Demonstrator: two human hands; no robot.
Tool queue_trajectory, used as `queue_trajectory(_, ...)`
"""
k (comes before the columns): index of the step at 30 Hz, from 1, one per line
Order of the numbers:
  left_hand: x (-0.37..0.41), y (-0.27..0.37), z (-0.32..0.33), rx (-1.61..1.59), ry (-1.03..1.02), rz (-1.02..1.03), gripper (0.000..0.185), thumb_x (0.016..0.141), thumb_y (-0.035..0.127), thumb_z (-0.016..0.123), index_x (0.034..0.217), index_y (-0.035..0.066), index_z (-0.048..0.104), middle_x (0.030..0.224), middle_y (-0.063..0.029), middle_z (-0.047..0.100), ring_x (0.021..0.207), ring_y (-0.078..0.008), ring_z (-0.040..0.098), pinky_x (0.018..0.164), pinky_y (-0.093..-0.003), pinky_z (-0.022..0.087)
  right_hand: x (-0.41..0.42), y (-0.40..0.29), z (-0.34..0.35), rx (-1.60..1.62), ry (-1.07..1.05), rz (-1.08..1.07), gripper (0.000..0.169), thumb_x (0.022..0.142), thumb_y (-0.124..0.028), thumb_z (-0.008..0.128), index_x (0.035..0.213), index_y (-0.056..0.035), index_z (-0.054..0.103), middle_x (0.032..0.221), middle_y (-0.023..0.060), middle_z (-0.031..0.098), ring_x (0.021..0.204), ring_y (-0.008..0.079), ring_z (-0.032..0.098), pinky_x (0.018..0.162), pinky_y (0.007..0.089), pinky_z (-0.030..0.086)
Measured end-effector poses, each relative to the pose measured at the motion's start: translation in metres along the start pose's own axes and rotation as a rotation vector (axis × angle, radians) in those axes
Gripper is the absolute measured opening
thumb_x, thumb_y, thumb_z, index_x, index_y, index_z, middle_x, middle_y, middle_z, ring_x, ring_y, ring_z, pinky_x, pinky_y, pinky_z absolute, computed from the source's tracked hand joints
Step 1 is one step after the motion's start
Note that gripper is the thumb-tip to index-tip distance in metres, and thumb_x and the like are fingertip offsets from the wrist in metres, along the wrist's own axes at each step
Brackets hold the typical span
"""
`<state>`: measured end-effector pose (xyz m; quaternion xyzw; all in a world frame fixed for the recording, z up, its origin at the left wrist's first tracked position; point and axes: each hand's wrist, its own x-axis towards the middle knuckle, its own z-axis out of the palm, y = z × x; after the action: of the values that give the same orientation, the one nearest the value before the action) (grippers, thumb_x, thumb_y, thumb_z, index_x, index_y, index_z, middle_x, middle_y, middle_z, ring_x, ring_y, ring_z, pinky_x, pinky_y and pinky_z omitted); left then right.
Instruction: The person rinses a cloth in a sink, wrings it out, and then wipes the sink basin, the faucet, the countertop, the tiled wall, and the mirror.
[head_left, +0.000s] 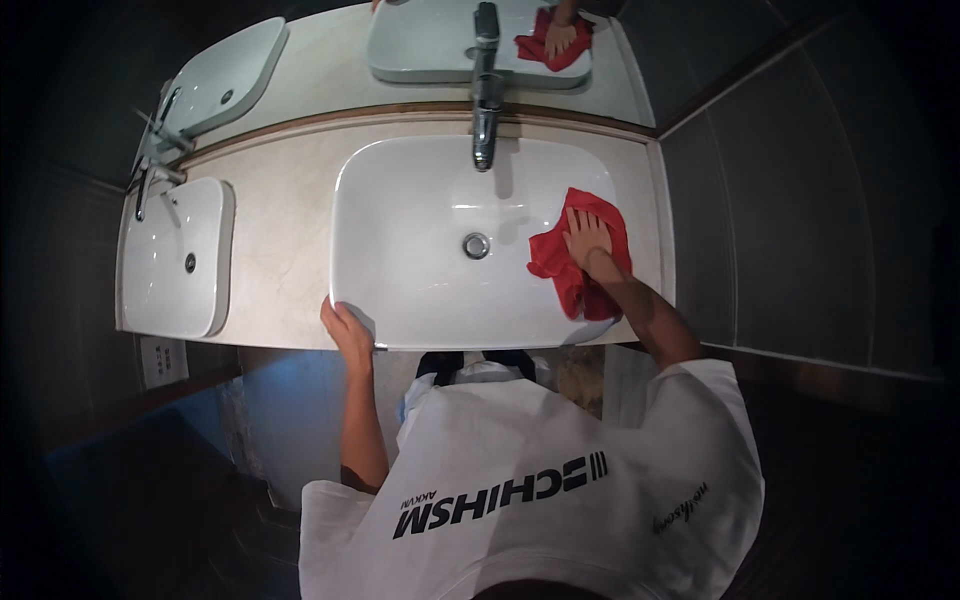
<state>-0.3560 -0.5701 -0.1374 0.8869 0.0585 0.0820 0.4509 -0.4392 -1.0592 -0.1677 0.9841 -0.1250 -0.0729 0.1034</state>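
Observation:
My right hand (589, 238) lies flat with fingers spread on a red cloth (613, 217), pressing it against the right side of a white ceramic washbasin (405, 225). Part of the cloth drapes over the basin's right rim. My left hand (346, 328) rests at the front left corner of the basin, its thumb and fingers about the rim; some of its fingers are hidden. A round metal drain (476, 246) sits in the middle of the basin. The chrome faucet (485, 135) stands behind the basin, its spout over the back edge.
A second washbasin (172, 270) with its own faucet (142, 191) is on the left of the pale countertop (277, 225). A mirror (315, 60) along the back reflects both basins and the cloth. A dark tiled wall (787, 217) rises on the right.

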Motion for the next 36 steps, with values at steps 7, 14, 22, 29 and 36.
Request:
queue_trajectory(7, -0.002, 0.007, -0.005, -0.038, 0.021, 0.024, 0.041, 0.101, 0.024, 0.031, 0.125, -0.005, 0.047, 0.122, -0.0247, 0.048, 0.114, -0.0378, 0.046, 0.099, -0.0433, 0.036, 0.060, -0.084, 0.027, 0.204, 0.155, 0.208, 0.062, 0.096, -0.042, 0.041, 0.145, -0.0043, 0.029, 0.135, 0.0234, 0.045, 0.123, 0.0383, 0.044, 0.101, 0.0488, 0.036)
queue_trajectory(14, -0.001, 0.004, -0.008, -0.028, -0.001, -0.045, 0.041, 0.102, 0.022, 0.031, 0.129, -0.006, 0.044, 0.123, -0.0234, 0.048, 0.114, -0.0349, 0.047, 0.100, -0.0401, 0.036, 0.095, -0.241, -0.008, 0.562, 0.162, 0.239, 0.062, 0.095, -0.043, 0.042, 0.140, -0.0004, 0.036, 0.131, 0.0272, 0.047, 0.122, 0.0428, 0.044, 0.098, 0.0569, 0.037)
queue_trajectory(22, 0.002, 0.002, -0.003, -0.063, 0.009, -0.022, 0.046, 0.103, 0.027, 0.029, 0.132, -0.006, 0.042, 0.130, -0.0221, 0.046, 0.120, -0.0334, 0.045, 0.103, -0.0382, 0.033, 0.043, -0.385, -0.041, 1.025, -0.059, -0.108, 0.064, 0.098, -0.039, 0.033, 0.148, -0.0008, 0.018, 0.147, 0.0281, 0.028, 0.134, 0.0474, 0.028, 0.111, 0.0535, 0.021)
queue_trajectory(29, -0.003, 0.000, -0.005, -0.144, 0.020, -0.068, 0.050, 0.103, 0.029, 0.025, 0.134, -0.007, 0.040, 0.136, -0.0233, 0.041, 0.128, -0.0346, 0.039, 0.108, -0.0394, 0.028, -0.044, -0.262, -0.094, 0.956, -0.729, -0.758, 0.068, 0.099, -0.047, 0.030, 0.146, 0.0013, 0.022, 0.150, 0.0253, 0.024, 0.140, 0.0365, 0.024, 0.115, 0.0400, 0.019)
queue_trajectory(36, -0.005, 0.003, -0.006, -0.135, 0.037, -0.076, 0.049, 0.103, 0.028, 0.024, 0.133, -0.007, 0.040, 0.135, -0.0231, 0.043, 0.128, -0.0340, 0.039, 0.109, -0.0394, 0.028, -0.087, -0.048, -0.046, 0.324, -0.633, -0.225, 0.056, 0.098, -0.042, 0.035, 0.145, -0.0122, 0.032, 0.143, 0.0160, 0.039, 0.131, 0.0350, 0.037, 0.107, 0.0493, 0.031)
